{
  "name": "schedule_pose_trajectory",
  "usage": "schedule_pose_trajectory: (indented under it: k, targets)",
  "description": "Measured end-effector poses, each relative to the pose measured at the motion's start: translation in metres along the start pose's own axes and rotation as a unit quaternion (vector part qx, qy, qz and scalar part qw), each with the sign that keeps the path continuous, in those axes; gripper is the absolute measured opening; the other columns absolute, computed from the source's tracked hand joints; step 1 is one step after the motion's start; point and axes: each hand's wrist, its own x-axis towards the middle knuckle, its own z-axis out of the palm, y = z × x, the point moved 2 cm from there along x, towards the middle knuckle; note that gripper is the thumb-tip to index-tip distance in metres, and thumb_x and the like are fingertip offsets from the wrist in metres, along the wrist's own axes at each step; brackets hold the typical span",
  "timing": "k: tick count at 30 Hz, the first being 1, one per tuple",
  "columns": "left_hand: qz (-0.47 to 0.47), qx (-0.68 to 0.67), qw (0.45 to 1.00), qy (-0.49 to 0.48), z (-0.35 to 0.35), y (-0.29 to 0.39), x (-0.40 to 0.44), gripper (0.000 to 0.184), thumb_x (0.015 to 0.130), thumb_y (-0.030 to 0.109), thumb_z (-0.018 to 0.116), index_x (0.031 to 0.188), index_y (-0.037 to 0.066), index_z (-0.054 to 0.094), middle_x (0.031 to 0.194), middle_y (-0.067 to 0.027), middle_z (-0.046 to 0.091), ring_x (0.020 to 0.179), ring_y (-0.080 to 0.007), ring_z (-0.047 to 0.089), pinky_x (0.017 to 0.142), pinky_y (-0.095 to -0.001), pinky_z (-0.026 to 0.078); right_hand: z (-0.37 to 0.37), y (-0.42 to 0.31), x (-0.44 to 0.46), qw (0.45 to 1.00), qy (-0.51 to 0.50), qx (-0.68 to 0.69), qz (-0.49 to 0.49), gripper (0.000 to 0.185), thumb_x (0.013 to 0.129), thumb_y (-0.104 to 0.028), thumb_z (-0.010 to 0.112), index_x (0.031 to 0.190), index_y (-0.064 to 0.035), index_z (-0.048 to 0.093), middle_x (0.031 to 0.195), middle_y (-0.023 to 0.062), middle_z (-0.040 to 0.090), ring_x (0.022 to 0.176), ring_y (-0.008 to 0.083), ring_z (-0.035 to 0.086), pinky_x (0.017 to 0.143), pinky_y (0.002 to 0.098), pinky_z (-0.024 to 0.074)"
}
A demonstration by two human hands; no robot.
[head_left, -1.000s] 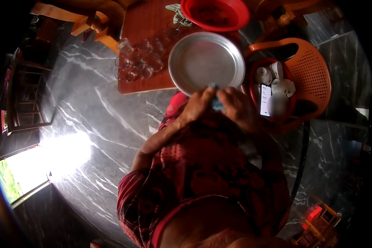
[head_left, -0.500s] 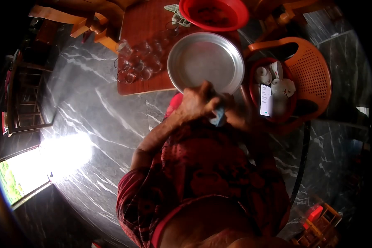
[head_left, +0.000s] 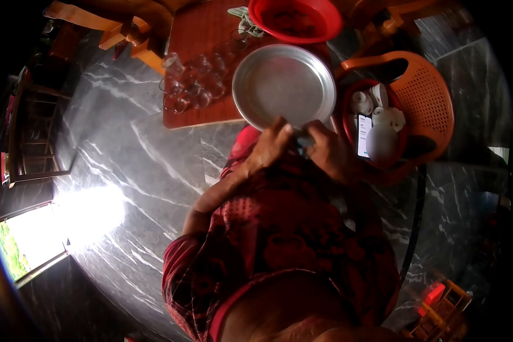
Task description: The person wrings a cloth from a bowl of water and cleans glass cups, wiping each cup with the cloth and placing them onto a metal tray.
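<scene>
A small bluish thing (head_left: 305, 141), perhaps a piece of cloth, is mostly hidden between my two hands. My right hand (head_left: 326, 149) has its fingers curled closed around part of it. My left hand (head_left: 272, 143) is closed too, its fingertips and thumb pressed together; what it grips is hidden. Both hands are at the near rim of a wide round metal tray (head_left: 285, 85). Whether they touch that rim, I cannot tell. The tray's inside is bare metal.
Several clear glass cups (head_left: 194, 85) stand left on the red-brown table (head_left: 202, 23). Behind are a red basin (head_left: 330, 23) and a crumpled cloth (head_left: 248, 25). On an orange chair (head_left: 427, 85), a red tub (head_left: 402, 142) holds white crockery (head_left: 387, 118) and a phone (head_left: 363, 137).
My hands have moved slightly apart, the left no longer overlapping the right. The bluish thing has shifted up toward the tray and shows less.
</scene>
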Motion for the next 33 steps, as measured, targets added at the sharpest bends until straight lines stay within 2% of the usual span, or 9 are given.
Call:
schedule_pose_trajectory:
  k: [4,7,17,19,22,23,25,28,33]
  targets:
    - [-0.108,-0.128,0.986,0.0,0.007,0.009,-0.007,0.052,0.097,0.039,0.039,0.126,-0.005,0.043,0.114,-0.0179,0.056,0.107,-0.0271,0.052,0.092,-0.0352,0.04,-0.002,-0.009,0.005,0.971,0.039,-0.149,-0.182,0.023,0.071,-0.001,0.061,0.093,-0.0018,0.056,0.08,0.0106,0.052,0.066,0.0252,0.057,0.054,0.0336,0.0478]
    - [-0.019,-0.147,0.988,0.046,0.01,0.006,-0.006,0.052,0.098,0.038,0.035,0.122,-0.006,0.047,0.114,-0.0157,0.056,0.107,-0.0246,0.052,0.092,-0.0334,0.039,-0.008,-0.02,0.013,0.942,0.046,-0.187,-0.276,0.023,0.071,0.0,0.061,0.093,-0.0021,0.056,0.081,0.0083,0.051,0.065,0.0224,0.057,0.052,0.0329,0.0475]
    - [0.02,0.118,0.987,0.108,0.001,0.003,-0.004,0.044,0.088,0.042,0.049,0.102,0.0,0.05,0.08,-0.0235,0.062,0.076,-0.0363,0.063,0.068,-0.0424,0.049,0.023,0.036,0.004,0.995,0.027,0.056,-0.077,0.017,0.07,-0.004,0.064,0.086,-0.0044,0.058,0.076,0.0089,0.057,0.068,0.0168,0.058,0.056,0.0293,0.0459]
    - [0.019,0.164,0.984,0.07,0.001,0.015,-0.006,0.045,0.084,0.043,0.055,0.101,0.002,0.049,0.08,-0.0255,0.061,0.074,-0.0384,0.063,0.062,-0.0449,0.049,0.048,0.055,-0.004,0.882,-0.003,0.428,0.198,0.011,0.074,-0.005,0.065,0.084,-0.0045,0.058,0.074,0.0056,0.058,0.069,0.0099,0.055,0.056,0.0277,0.0443]
    - [0.134,0.269,0.953,0.047,0.0,0.008,-0.003,0.054,0.083,0.051,0.055,0.103,0.001,0.047,0.074,-0.0214,0.059,0.068,-0.0379,0.062,0.058,-0.0434,0.048,0.034,0.046,-0.015,0.971,0.055,0.23,-0.042,0.009,0.078,-0.01,0.065,0.084,-0.0053,0.06,0.075,0.0013,0.058,0.066,0.0082,0.053,0.055,0.0277,0.0441]
    - [0.206,0.332,0.92,0.026,0.0,0.008,-0.003,0.058,0.085,0.055,0.051,0.105,0.001,0.045,0.069,-0.0193,0.057,0.067,-0.0373,0.061,0.058,-0.0417,0.048,0.035,0.049,-0.017,0.909,-0.031,0.401,0.105,0.014,0.08,-0.011,0.064,0.091,-0.0046,0.059,0.079,0.0024,0.059,0.066,0.0085,0.055,0.055,0.0263,0.045]
    - [0.243,0.357,0.902,0.011,-0.001,0.007,-0.003,0.062,0.084,0.057,0.053,0.105,0.0,0.045,0.071,-0.0193,0.057,0.066,-0.0353,0.062,0.058,-0.0405,0.048,0.036,0.042,-0.025,0.624,-0.194,0.662,0.367,0.025,0.082,-0.013,0.063,0.104,-0.0031,0.057,0.087,0.0048,0.061,0.066,0.0092,0.058,0.054,0.0235,0.0469]
    - [0.305,0.409,0.86,-0.016,0.002,0.012,-0.006,0.064,0.083,0.058,0.053,0.106,-0.002,0.045,0.073,-0.0186,0.058,0.066,-0.0345,0.061,0.059,-0.0401,0.048,0.019,0.022,-0.029,0.834,-0.147,0.474,0.242,0.033,0.08,-0.012,0.063,0.11,-0.0017,0.054,0.09,0.0064,0.061,0.071,0.0092,0.06,0.056,0.0228,0.0487]
    - [0.155,0.247,0.956,-0.019,0.003,0.024,-0.014,0.068,0.085,0.057,0.051,0.116,-0.003,0.044,0.086,-0.0188,0.058,0.08,-0.0328,0.061,0.069,-0.0399,0.048,0.028,0.067,-0.035,0.937,-0.082,0.331,0.074,0.02,0.072,-0.001,0.064,0.092,-0.0033,0.06,0.088,0.008,0.064,0.075,0.0079,0.058,0.063,0.0291,0.0476]
